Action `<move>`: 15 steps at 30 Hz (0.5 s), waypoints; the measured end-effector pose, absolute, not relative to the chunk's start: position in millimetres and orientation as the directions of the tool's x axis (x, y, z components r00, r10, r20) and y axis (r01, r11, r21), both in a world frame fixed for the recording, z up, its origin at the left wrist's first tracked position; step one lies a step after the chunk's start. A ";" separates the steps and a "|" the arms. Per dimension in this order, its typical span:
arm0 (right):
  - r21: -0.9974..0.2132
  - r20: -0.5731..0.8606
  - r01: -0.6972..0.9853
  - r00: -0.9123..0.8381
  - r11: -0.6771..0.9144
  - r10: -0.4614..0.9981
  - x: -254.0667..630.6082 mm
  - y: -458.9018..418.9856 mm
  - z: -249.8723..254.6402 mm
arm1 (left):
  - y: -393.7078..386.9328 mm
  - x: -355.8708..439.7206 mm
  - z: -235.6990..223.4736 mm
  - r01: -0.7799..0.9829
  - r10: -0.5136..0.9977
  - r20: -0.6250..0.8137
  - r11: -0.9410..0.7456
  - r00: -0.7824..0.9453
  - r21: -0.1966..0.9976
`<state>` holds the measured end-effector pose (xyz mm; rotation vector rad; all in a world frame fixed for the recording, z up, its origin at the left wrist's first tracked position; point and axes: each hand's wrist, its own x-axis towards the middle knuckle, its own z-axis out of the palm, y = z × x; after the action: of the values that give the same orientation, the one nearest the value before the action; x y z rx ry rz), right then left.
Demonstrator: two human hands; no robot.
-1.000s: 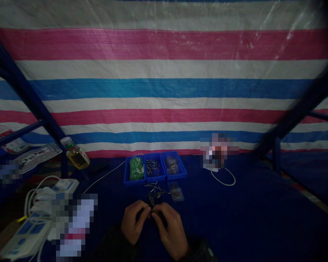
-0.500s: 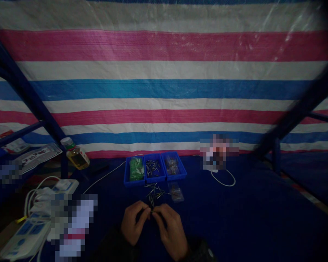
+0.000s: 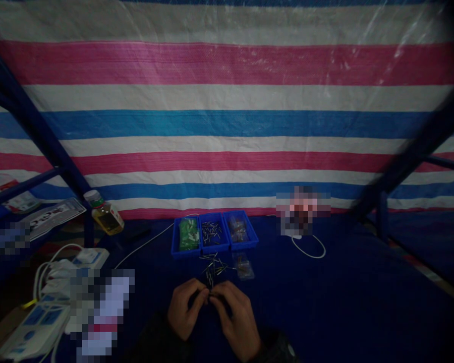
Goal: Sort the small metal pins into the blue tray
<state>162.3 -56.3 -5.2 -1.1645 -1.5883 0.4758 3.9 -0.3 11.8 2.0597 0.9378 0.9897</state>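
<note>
Left hand (image 3: 184,308) and right hand (image 3: 236,317) closed on a tiny metal pin (image 3: 210,280) (barely visible)

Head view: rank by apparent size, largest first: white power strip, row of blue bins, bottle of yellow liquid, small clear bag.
1-2. The row of blue bins and the white power strip: they look similar, and the strip sits nearer the camera, so unranked.
3. The bottle of yellow liquid
4. The small clear bag

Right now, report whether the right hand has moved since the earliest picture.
No: the bare right hand holds its place below the middle blue plastic tray.
</note>
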 end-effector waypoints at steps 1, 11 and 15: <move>-0.784 0.507 0.430 0.029 0.447 0.862 162.2 -56.2 -5.0 | -0.2 3.7 11.6 0.313 0.812 0.362 -0.529 0.459 0.789; -0.790 0.487 0.461 0.072 0.404 0.870 162.0 -56.4 -8.4 | -0.9 3.3 11.3 0.332 0.808 0.365 -0.540 0.464 0.773; -0.798 0.451 0.485 0.086 0.358 0.888 162.7 -56.3 -9.8 | -1.3 3.9 12.0 0.331 0.809 0.362 -0.536 0.462 0.777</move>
<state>162.7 -56.3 -9.8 -1.2780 -1.5559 0.4753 3.9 -1.3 12.0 2.0835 0.9447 0.9821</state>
